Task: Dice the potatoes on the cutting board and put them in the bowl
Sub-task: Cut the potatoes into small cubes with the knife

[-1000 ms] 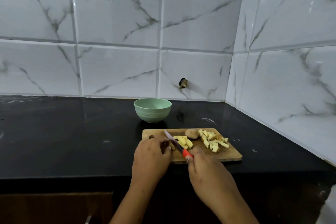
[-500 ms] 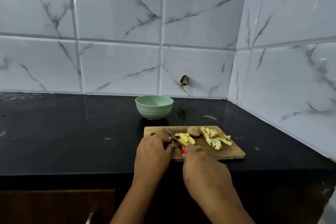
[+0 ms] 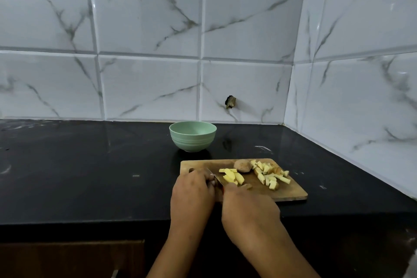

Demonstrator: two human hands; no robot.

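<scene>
Black desk [image 3: 79, 176], shiny, wide on the left. Green bowl [image 3: 193, 135] at the back, close to the wall, apart from the board and just behind its left end. Wood board [image 3: 293, 194] near the front edge of the desk. Left hand [image 3: 191, 196] on the left end of the board, fingers bent down, tips right beside the knife; anything under them hidden, so cannot tell if holding something. Knife [image 3: 215, 179] between the two hands, only a bit of blade showing, tip pointing away and to the left. Right hand [image 3: 248, 210] curled round the knife handle, a tiny bit of red peeking out. Yellow potato slices [image 3: 232, 177] just right of the blade. Brown potato lump [image 3: 242, 166] behind them, skin on. Heap of small potato bits [image 3: 270, 177] further right on the board. White tile wall [image 3: 349, 97] behind and on the right.
</scene>
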